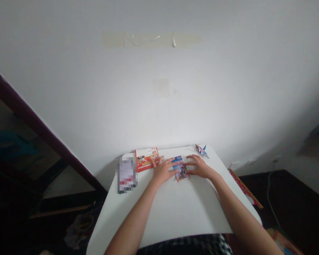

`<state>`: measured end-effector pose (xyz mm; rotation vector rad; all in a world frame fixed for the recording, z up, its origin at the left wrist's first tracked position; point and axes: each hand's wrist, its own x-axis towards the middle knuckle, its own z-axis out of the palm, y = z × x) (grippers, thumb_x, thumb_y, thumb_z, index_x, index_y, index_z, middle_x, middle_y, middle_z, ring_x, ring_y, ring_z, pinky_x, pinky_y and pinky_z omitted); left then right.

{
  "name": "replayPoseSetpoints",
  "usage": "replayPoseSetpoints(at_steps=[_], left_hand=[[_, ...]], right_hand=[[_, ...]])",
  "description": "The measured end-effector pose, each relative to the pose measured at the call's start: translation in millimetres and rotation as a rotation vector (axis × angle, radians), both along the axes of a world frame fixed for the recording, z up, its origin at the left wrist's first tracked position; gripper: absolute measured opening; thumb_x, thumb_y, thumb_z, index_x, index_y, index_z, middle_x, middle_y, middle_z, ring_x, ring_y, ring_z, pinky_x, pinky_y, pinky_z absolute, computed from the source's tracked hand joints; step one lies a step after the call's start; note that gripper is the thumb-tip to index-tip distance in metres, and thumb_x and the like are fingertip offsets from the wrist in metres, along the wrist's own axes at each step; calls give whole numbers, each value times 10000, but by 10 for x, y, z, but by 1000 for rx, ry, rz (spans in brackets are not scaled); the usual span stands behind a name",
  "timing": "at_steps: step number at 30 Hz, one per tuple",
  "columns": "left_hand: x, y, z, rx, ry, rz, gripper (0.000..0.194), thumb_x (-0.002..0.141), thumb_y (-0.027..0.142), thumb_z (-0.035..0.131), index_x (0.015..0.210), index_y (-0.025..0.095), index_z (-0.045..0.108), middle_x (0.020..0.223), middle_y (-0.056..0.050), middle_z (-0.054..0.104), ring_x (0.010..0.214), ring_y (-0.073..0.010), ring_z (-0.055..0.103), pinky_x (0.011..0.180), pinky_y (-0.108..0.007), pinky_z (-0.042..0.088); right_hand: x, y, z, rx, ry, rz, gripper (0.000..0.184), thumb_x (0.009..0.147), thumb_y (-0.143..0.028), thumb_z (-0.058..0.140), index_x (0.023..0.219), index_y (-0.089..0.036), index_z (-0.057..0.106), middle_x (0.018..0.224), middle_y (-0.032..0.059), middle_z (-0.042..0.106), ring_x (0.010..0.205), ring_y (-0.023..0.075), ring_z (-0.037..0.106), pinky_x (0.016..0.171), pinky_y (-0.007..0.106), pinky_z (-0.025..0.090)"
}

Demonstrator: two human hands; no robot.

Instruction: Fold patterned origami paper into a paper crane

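Hands (161,173) (201,168) on colourful printed paper (181,169)

From here I see room over the table (180,212) between the forearms (136,213); the wall (170,117) blocks the far edge.

At lower centre, the printed card (178,163) is blue along its top, with pinkish-red, white and darker print below. Left of it, the packet (144,162) is red with a white upper band and yellow touches. The folded paper figure (201,151) at centre right mixes blue, white and red. The tabletop (180,212) is plain white. Clothing (186,245) at the bottom edge seems black-and-white patterned, though dim.
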<state>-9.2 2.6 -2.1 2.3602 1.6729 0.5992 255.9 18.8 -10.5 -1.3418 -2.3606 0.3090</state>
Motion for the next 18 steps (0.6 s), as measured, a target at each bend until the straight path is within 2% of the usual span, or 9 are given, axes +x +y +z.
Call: replayPoseSetpoints(at_steps=[4, 8, 13, 18], left_hand=[[-1, -22, 9, 8, 13, -49, 420, 893, 578, 654, 1312, 551, 649, 1527, 82, 580, 1549, -401, 283, 1207, -793, -62], [5, -47, 24, 23, 17, -66, 509, 947, 533, 580, 1454, 529, 525, 1636, 78, 441, 1578, -366, 226, 1246, -735, -44], [19, -47, 17, 49, 19, -19, 406, 959, 497, 567, 1360, 507, 628, 1596, 78, 501, 1556, -372, 271, 1242, -730, -84], [41, -43, -1, 70, 12, 18, 380, 958, 509, 571, 1328, 503, 657, 1551, 65, 556, 1523, -395, 327, 1187, -787, -139]], right_hand=[[-1, -16, -31, 22, 10, 3, 353, 855, -425, 787, 1207, -426, 760, 1457, 51, 571, 1401, 321, 445, 1169, 490, 382], [-113, -71, -35, 89, 16, -58, 318, 913, -437, 723, 1230, -465, 735, 1408, 51, 589, 1343, 298, 488, 1146, 502, 387], [-259, -102, -18, 113, 5, -157, 323, 926, -429, 708, 1247, -450, 730, 1347, 71, 603, 1318, 300, 481, 1127, 496, 394], [-275, -59, -16, 102, 17, -144, 284, 918, -398, 719, 1198, -424, 762, 1345, 71, 611, 1321, 300, 480, 1130, 499, 390]])
